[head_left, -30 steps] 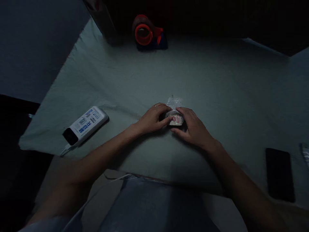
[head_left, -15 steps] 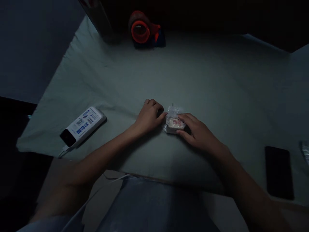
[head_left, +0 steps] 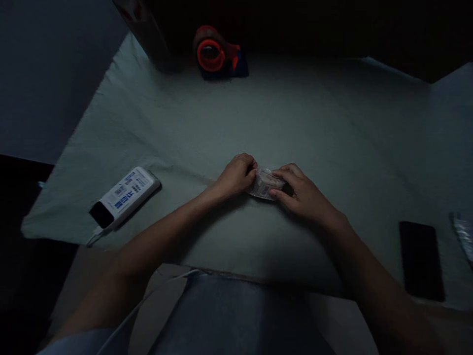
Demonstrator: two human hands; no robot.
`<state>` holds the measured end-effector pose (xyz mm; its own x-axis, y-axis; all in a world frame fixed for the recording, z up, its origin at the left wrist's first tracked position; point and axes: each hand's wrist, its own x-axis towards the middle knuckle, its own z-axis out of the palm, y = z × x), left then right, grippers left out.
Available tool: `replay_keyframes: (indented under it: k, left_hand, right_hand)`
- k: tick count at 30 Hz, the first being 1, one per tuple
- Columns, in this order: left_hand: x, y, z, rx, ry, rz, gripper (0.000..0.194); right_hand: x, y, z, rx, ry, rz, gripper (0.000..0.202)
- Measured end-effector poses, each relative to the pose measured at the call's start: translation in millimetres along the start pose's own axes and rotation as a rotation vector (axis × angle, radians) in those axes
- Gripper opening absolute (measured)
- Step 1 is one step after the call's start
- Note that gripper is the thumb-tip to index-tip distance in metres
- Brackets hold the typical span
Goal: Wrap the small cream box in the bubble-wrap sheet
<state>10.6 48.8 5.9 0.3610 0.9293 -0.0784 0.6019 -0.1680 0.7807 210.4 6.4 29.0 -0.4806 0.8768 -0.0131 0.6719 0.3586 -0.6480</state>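
Between my two hands, low over the cloth, is a small block-shaped item in a clear plastic bag [head_left: 264, 184]. The thumb and fingertips of my right hand [head_left: 301, 195] are closed on its right side. My left hand [head_left: 238, 173] pinches the bag's left edge, its fingers curled and partly hidden. The side of the item now facing up looks greyish, with faint marks too dim to read.
A pale green cloth [head_left: 295, 123] covers the table. At left lies a white power bank [head_left: 127, 195] with a cable [head_left: 96, 235]. An orange-red tape dispenser [head_left: 216, 56] stands at the back. A black phone [head_left: 421, 261] and a shiny wrapper [head_left: 463, 231] are at right.
The bagged item has been turned, so its side with the red mark no longer shows. My left hand has moved right and closed on the bag's edge. My right hand keeps its grip.
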Motion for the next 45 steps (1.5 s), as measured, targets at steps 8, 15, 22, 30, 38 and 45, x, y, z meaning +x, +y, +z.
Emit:
replay_keyframes:
  k: [8, 15, 22, 30, 38, 45]
  left_hand:
    - [-33, 11, 6.5, -0.871, -0.024, -0.375, 0.022]
    - [-60, 27, -6.2, -0.772, -0.191, -0.200, 0.057]
    - [-73, 35, -11.0, -0.676, -0.250, -0.129, 0.049]
    - [-76, 40, -10.7, -0.618, -0.154, -0.075, 0.044]
    - [-73, 44, -22.3, -0.868, -0.096, -0.158, 0.035]
    - [-79, 35, -16.6, -0.859, -0.071, -0.088, 0.042]
  right_hand:
    - [-20, -15, 9, -0.082, 0.039, -0.055, 0.041]
    - [-24, -31, 2, 0.008, 0.103, -0.134, 0.040]
    - [-13, -32, -18, 0.189, 0.284, -0.036, 0.027]
    - [-11, -53, -2, 0.202, 0.378, -0.111, 0.008]
    - [-28, -57, 5, 0.181, 0.341, -0.279, 0.023]
    - [-34, -55, 10, -0.011, 0.346, -0.419, 0.035]
